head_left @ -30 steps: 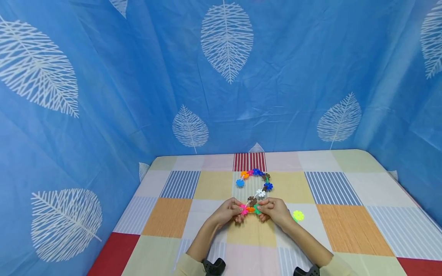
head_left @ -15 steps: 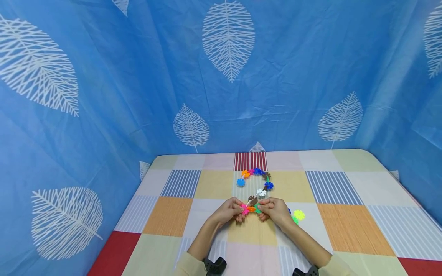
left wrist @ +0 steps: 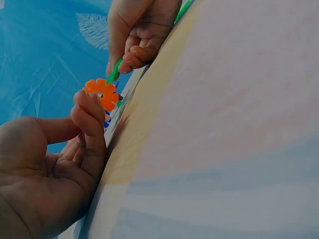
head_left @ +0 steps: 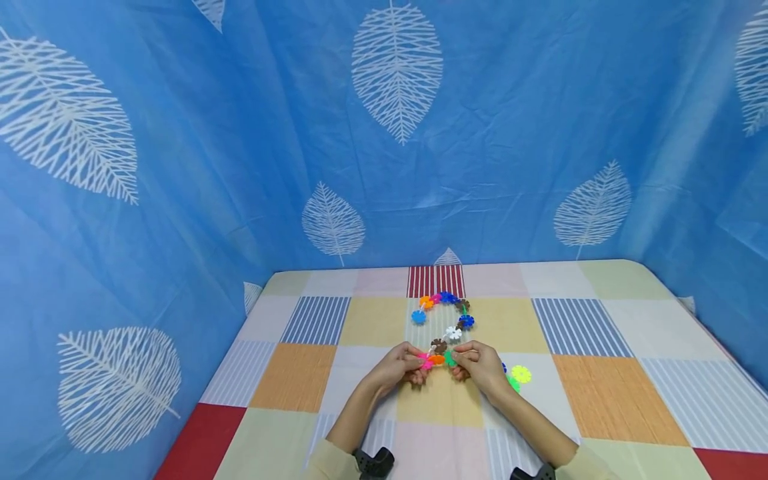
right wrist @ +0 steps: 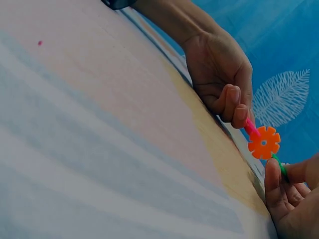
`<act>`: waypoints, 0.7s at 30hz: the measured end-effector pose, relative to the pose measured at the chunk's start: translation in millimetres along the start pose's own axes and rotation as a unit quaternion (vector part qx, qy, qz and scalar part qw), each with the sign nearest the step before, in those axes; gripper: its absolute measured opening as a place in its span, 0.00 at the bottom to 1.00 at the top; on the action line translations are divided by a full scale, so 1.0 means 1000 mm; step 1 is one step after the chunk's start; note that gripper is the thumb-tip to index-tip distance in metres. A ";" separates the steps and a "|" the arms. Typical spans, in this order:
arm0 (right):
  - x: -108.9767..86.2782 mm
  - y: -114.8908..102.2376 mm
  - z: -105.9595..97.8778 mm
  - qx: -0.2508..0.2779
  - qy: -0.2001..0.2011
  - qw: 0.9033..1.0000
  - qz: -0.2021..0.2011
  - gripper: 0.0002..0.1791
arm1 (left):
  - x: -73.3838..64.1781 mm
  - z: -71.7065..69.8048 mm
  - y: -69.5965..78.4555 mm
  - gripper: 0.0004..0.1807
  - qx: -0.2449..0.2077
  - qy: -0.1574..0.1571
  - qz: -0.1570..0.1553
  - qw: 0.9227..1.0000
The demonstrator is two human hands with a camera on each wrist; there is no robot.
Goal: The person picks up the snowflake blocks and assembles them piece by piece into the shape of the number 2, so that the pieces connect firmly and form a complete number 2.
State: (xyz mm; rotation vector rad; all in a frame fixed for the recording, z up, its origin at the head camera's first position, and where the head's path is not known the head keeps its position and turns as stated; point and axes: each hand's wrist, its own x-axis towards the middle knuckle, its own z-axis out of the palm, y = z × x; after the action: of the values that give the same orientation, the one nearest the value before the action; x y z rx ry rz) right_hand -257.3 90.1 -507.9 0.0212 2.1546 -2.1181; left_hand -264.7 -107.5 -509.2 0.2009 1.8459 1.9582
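Observation:
A curved chain of notched plastic flower discs lies on the table, running from a light blue disc (head_left: 418,317) past a white disc (head_left: 453,333) to a brown disc (head_left: 439,346). At its near end my left hand (head_left: 397,366) pinches a pink disc (right wrist: 252,128). Facing it, my right hand (head_left: 478,366) pinches a green disc (left wrist: 114,70) between thumb and fingertips. Between the two hands an orange disc (right wrist: 264,143) stands on edge, with the pink disc on one side and the green one on the other.
To the right of my right forearm lie a yellow disc (head_left: 521,374), a loose green disc (head_left: 513,384) and a dark blue disc partly hidden by the hand. A patchwork cloth (head_left: 438,443) covers the table. Blue leaf-print curtain (head_left: 480,133) hangs behind and at both sides.
Both hands keep their pinch on the pink and green discs. My right hand has shifted very slightly up and to the right with the green disc; the chain stays nearly still.

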 end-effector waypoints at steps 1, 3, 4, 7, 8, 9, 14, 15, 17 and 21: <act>0.000 0.000 0.000 0.002 0.003 1.000 0.001 0.09 | 0.000 0.000 0.000 0.05 -0.001 0.003 -0.001 1.000; 0.000 0.000 0.001 0.007 0.008 1.000 0.002 0.09 | 0.000 0.000 -0.001 0.05 -0.002 0.009 -0.002 1.000; -0.001 0.001 0.002 0.008 0.010 1.000 0.002 0.09 | 0.000 0.000 -0.001 0.05 -0.002 0.009 0.000 1.000; -0.002 0.000 0.004 0.012 0.012 1.000 0.004 0.09 | 0.000 0.000 -0.002 0.05 0.002 0.007 0.002 1.000; -0.002 0.000 0.004 0.013 0.012 1.000 0.005 0.09 | 0.000 0.000 -0.002 0.05 0.004 0.007 0.002 1.000; -0.003 0.000 0.004 0.015 0.013 1.000 0.006 0.10 | -0.001 0.001 -0.002 0.05 0.007 0.007 0.002 1.000; -0.005 0.000 0.004 0.020 0.019 1.000 0.010 0.10 | -0.003 0.006 0.002 0.05 0.009 0.002 0.002 1.000; -0.005 0.000 0.004 0.022 0.020 1.000 0.011 0.10 | -0.004 0.007 0.003 0.05 0.008 0.000 0.004 1.000; -0.005 0.000 0.006 0.027 0.019 0.999 0.011 0.09 | -0.004 0.007 0.003 0.04 0.006 -0.008 0.009 1.000; -0.004 0.000 0.008 0.025 0.008 1.000 0.002 0.10 | -0.004 0.005 0.002 0.04 0.009 -0.016 0.022 1.000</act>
State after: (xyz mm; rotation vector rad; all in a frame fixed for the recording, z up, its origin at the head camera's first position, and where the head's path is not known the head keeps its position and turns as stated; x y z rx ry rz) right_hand -252.3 82.6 -507.8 0.0472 2.1095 -2.1764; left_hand -259.4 -104.3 -505.7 0.2794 1.8538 1.9568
